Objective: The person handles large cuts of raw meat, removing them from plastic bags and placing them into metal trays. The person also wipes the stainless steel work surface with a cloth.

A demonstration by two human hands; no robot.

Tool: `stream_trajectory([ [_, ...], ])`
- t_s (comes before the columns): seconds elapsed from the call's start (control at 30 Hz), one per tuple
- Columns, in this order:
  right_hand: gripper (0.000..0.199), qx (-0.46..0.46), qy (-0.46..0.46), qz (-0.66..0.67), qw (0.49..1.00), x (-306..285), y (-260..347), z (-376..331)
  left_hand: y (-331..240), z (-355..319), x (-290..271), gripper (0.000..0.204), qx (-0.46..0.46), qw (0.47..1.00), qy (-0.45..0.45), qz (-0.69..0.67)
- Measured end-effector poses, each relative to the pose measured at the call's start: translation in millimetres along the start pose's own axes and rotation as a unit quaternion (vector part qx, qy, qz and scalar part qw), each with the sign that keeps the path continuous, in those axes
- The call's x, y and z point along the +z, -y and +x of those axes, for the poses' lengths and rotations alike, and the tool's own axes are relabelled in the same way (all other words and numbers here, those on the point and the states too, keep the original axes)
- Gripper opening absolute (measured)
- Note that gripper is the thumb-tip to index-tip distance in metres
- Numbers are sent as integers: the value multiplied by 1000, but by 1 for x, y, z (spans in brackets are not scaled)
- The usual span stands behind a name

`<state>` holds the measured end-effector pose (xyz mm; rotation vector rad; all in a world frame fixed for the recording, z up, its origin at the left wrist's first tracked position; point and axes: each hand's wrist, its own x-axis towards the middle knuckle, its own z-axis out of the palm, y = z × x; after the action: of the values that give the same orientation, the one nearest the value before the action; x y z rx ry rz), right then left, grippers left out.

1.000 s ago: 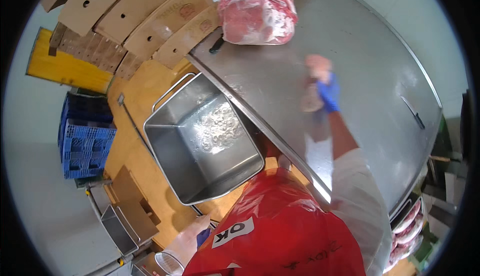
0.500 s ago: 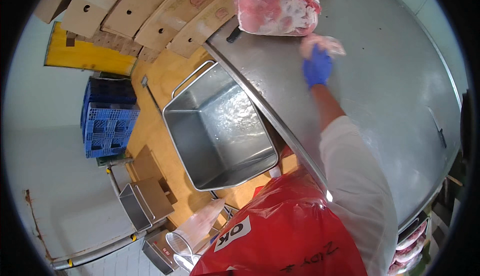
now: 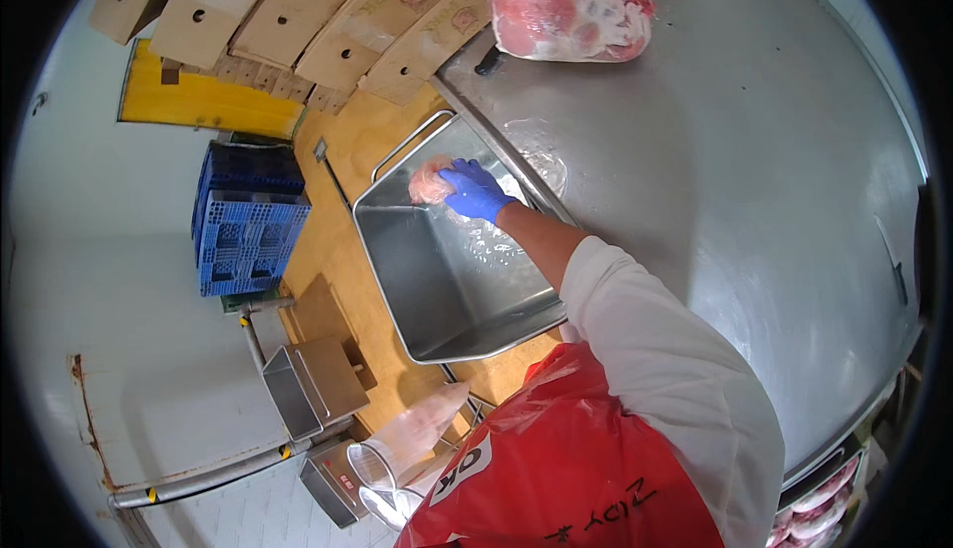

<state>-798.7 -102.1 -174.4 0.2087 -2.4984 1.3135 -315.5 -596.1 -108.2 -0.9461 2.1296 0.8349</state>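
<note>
My right hand [image 3: 475, 191], in a blue glove, reaches over the metal tub [image 3: 407, 280]. Its fingers are closed on a pale pink, partly see-through clump [image 3: 430, 181]; I cannot tell whether this is meat or crumpled film. The clump is at the far end inside the tub's opening. Shiny, clear material shows on the tub wall below the hand. A big slab of raw meat [image 3: 571, 7] lies at the far end of the metal table [image 3: 635, 131]. Near it is a dark-handled knife [image 3: 488, 60], mostly hidden. My left hand is out of sight.
Cardboard boxes [image 3: 347, 27] are stacked at the far left. Blue plastic pallets [image 3: 253, 230] stand against the wall. A small metal bin [image 3: 313, 379] is at the lower left. Another knife [image 3: 900, 282] lies by the table's right edge. More meat [image 3: 819, 508] shows at the lower right.
My right hand has carried the pink clump from the table, beside the meat slab, leftward into the tub's opening. The whole view has shifted slightly.
</note>
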Motion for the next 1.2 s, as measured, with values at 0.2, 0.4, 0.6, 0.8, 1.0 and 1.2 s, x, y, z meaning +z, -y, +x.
stream_trajectory([
  [0.2,51,64,-107,-108,986,-124,-72,-84,-34,48,-21,25,49,997,36,46],
  [0.4,50,231,-265,-319,880,-278,-111,-282,-100,134,-25,24,125,975,106,148],
  [0.6,60,500,-284,-428,697,-343,-19,-527,-166,206,-4,24,214,942,166,200],
  [0.8,71,576,-265,-442,634,-297,80,-673,-198,255,32,24,274,917,208,202],
  [1.0,104,558,-270,-453,641,-254,134,-663,-200,240,59,24,284,908,223,214],
  [1.2,76,530,-335,-479,614,-294,76,-695,-206,199,89,24,275,898,220,264],
])
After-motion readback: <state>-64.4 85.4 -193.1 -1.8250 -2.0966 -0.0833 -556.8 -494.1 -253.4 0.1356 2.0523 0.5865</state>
